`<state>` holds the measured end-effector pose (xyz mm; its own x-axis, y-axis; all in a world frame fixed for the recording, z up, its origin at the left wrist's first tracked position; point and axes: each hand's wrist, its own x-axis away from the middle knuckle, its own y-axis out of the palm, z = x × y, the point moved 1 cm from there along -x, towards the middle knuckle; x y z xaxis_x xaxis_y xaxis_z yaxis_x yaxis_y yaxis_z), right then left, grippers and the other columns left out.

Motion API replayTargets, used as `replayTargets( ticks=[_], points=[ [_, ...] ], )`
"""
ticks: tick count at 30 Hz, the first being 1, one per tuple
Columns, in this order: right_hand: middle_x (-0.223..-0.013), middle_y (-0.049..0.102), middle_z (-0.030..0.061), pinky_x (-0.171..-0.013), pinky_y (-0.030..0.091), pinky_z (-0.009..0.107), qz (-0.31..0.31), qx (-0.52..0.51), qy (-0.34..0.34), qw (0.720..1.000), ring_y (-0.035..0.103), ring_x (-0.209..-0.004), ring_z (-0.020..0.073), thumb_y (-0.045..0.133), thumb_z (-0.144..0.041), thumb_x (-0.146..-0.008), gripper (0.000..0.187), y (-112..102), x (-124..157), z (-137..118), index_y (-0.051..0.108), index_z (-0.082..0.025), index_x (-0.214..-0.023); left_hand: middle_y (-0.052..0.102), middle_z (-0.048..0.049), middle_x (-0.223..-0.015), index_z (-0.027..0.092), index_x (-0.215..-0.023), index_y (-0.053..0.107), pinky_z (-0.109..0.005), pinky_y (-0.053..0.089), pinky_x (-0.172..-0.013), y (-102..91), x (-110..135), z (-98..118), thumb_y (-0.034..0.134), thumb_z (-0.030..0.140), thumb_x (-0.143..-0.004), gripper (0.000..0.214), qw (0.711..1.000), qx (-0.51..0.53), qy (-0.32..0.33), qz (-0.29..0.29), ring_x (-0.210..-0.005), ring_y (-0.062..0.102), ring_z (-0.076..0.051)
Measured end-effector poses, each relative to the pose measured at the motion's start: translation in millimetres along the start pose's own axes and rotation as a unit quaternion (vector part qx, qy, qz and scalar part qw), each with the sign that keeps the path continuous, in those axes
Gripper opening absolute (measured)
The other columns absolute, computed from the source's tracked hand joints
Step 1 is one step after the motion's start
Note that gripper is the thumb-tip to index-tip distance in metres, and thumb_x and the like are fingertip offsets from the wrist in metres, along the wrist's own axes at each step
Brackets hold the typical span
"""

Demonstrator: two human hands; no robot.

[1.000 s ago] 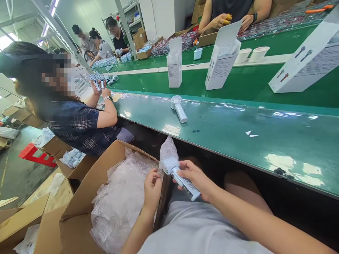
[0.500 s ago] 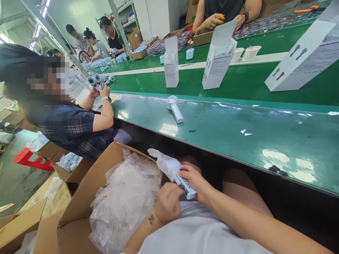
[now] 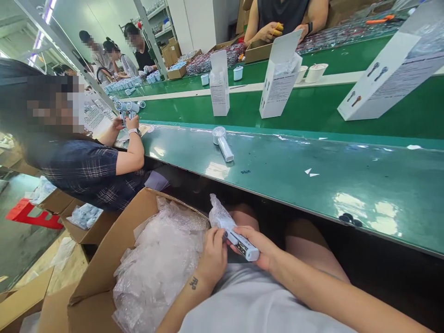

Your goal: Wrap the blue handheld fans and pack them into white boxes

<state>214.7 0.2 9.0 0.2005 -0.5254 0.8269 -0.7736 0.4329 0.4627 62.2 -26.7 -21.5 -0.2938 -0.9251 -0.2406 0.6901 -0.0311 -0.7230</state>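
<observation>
The bench [image 3: 284, 194] runs beyond the carton [image 3: 99, 266], and just right of the carton the right hand [image 3: 258, 243] grips the fan [image 3: 243, 246], seemingly for steadiness, while the left hand [image 3: 212, 255] curls its fingers alongside, hold unclear.

head view | above lap [image 3: 312, 252] | forward, down, tilted | bench [image 3: 274, 159] near

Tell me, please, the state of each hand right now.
Left hand: fingers curled beside the light-blue plastic handheld fan; whether gripping cannot be told.
Right hand: closed, holding that fan.
</observation>
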Motion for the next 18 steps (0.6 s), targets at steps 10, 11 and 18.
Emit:
replayTargets(
  ticks=[10,11,18],
  points=[
    [-0.065,0.067,0.0069,-0.051,0.057,0.021,-0.019,-0.007,0.045,0.999,0.065,-0.056,0.0136,0.049,-0.017,-0.091,0.012,-3.5,-5.1,2.7,0.057,-0.01,-0.087,0.062,-0.0058,-0.087,0.018,-0.089,0.059,-0.03,0.05,-0.078,-7.7,-6.3,12.3,0.045,0.004,-0.087,0.02,0.992,0.013,0.052,0.11,-0.085,0.058,-0.017],
    [-0.063,0.065,0.005,-0.051,0.056,0.021,-0.022,-0.003,0.042,0.999,0.064,-0.054,0.013,0.049,-0.017,-0.091,0.012,-3.7,-5.9,2.8,0.057,-0.012,-0.084,0.063,-0.0059,-0.087,0.018,-0.089,0.06,-0.03,0.05,-0.078,-9.9,-7.7,18.0,0.046,0.006,-0.087,0.018,0.993,0.037,0.054,0.096,-0.085,0.058,-0.017],
    [-0.058,0.06,0.0009,-0.051,0.048,0.024,-0.026,0.066,0.033,0.997,0.058,-0.05,0.0134,0.057,-0.014,-0.083,0.011,-8.4,-5.7,5.5,0.054,-0.016,-0.072,0.063,-0.0016,-0.072,0.016,-0.082,0.062,-0.022,0.046,-0.061,-14.5,-25.2,40.6,0.056,0.026,-0.087,0.013,0.959,0.225,-0.173,0.014,-0.066,0.058,-0.013]
  ],
)
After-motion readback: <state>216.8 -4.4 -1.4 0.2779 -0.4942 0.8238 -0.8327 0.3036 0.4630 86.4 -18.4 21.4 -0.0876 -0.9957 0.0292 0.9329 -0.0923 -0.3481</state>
